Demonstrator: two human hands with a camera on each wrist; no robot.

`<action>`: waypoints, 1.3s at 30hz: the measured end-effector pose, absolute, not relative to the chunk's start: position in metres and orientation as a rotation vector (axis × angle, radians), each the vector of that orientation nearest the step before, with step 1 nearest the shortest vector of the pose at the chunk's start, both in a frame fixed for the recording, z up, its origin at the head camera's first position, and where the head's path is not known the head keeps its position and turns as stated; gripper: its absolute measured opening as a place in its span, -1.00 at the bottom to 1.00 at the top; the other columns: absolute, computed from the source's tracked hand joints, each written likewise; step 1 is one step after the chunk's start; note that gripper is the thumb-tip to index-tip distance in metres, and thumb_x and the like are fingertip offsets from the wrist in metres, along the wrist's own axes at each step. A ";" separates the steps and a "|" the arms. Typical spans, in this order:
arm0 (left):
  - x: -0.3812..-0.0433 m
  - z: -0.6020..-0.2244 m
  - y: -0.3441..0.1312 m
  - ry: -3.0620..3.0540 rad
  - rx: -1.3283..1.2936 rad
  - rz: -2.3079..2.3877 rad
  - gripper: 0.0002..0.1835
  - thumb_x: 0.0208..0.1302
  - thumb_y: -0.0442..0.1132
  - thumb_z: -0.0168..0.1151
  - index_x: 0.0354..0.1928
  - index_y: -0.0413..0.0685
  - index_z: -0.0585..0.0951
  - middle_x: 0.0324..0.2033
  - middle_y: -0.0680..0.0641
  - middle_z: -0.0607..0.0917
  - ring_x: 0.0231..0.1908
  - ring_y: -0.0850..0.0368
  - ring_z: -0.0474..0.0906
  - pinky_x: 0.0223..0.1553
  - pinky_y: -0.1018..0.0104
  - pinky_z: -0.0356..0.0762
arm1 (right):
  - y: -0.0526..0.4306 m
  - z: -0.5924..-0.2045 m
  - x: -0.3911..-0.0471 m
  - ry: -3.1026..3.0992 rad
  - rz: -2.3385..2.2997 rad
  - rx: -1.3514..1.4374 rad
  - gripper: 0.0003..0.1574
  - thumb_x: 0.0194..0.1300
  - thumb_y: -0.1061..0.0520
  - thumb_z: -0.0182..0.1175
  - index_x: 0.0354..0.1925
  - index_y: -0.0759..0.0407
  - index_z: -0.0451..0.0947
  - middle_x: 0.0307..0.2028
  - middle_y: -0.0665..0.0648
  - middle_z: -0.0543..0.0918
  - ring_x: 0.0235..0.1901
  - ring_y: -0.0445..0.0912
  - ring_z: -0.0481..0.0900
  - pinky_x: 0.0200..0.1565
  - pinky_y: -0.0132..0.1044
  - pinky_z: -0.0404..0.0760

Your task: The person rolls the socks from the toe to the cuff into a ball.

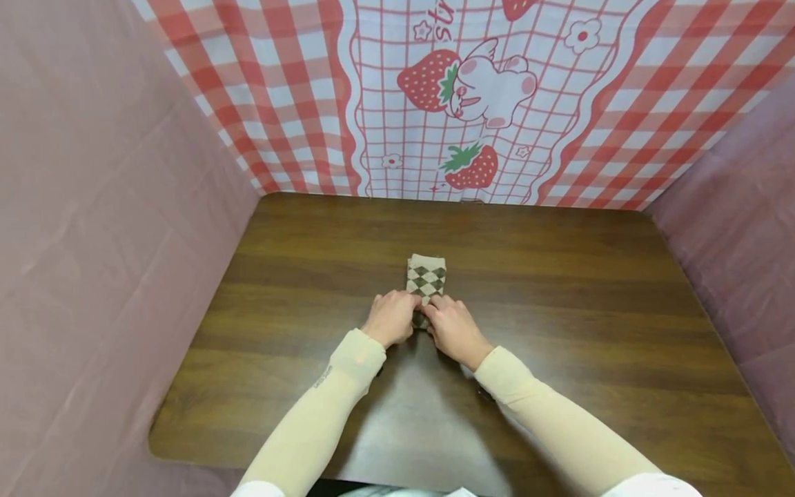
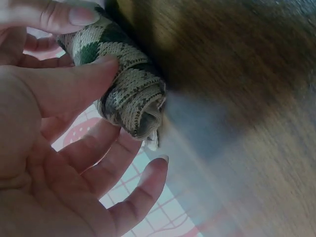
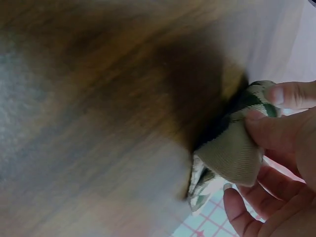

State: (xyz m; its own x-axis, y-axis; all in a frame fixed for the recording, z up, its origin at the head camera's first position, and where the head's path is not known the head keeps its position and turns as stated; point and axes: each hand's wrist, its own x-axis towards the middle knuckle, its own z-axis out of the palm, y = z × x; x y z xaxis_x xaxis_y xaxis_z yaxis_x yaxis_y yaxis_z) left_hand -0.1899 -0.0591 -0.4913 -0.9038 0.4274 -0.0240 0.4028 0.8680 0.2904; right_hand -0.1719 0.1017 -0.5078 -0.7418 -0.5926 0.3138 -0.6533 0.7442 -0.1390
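Observation:
A knitted beige sock (image 1: pixel 427 273) with dark green-brown diamonds lies lengthwise on the table, its flat cuff end pointing away from me. The near end is rolled into a tight bundle, shown as the rolled sock (image 2: pixel 136 98) in the left wrist view. My left hand (image 1: pixel 393 317) grips the left side of this roll, thumb on top and fingers curled beneath. From the right, my right hand (image 1: pixel 456 330) pinches the roll's other end, where a plain beige part of the sock (image 3: pixel 234 155) bulges out. Both thumbs sit close together over the roll.
The brown wooden table (image 1: pixel 559 310) extends around the hands. Behind it hangs a red-and-white checked cloth (image 1: pixel 292 83) with strawberry prints. Pink cloth (image 1: pixel 112 241) walls the left side, and more pink cloth (image 1: pixel 739 207) the right.

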 end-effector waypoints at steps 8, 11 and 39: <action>-0.189 -0.489 -0.063 2.872 0.651 0.508 -0.70 0.12 -0.39 0.33 -0.10 0.07 0.73 -0.13 0.01 0.74 -0.12 0.00 0.64 -0.17 -0.05 0.51 | 0.104 -0.511 -0.178 -2.693 0.372 1.008 -0.71 -0.12 0.43 0.38 -0.38 0.23 0.56 -0.42 0.17 0.57 -0.42 0.13 0.56 -0.43 0.00 0.52; -0.184 -0.491 -0.064 2.896 0.649 0.511 -0.68 0.12 -0.33 0.35 -0.05 0.05 0.71 -0.12 -0.02 0.71 -0.12 -0.03 0.62 -0.17 -0.07 0.50 | 0.105 -0.508 -0.181 -2.737 0.393 1.024 -0.70 -0.13 0.44 0.37 -0.36 0.22 0.58 -0.42 0.17 0.59 -0.44 0.14 0.57 -0.42 0.04 0.56; -0.176 -0.493 -0.056 3.101 0.766 0.448 -0.80 -0.04 -0.44 0.32 -0.49 0.06 0.58 -0.43 0.06 0.59 -0.36 0.05 0.60 -0.42 0.11 0.46 | 0.110 -0.487 -0.183 -2.946 0.511 1.029 -0.74 -0.01 0.38 0.33 -0.27 0.20 0.68 -0.35 0.13 0.67 -0.33 0.12 0.63 -0.29 0.07 0.59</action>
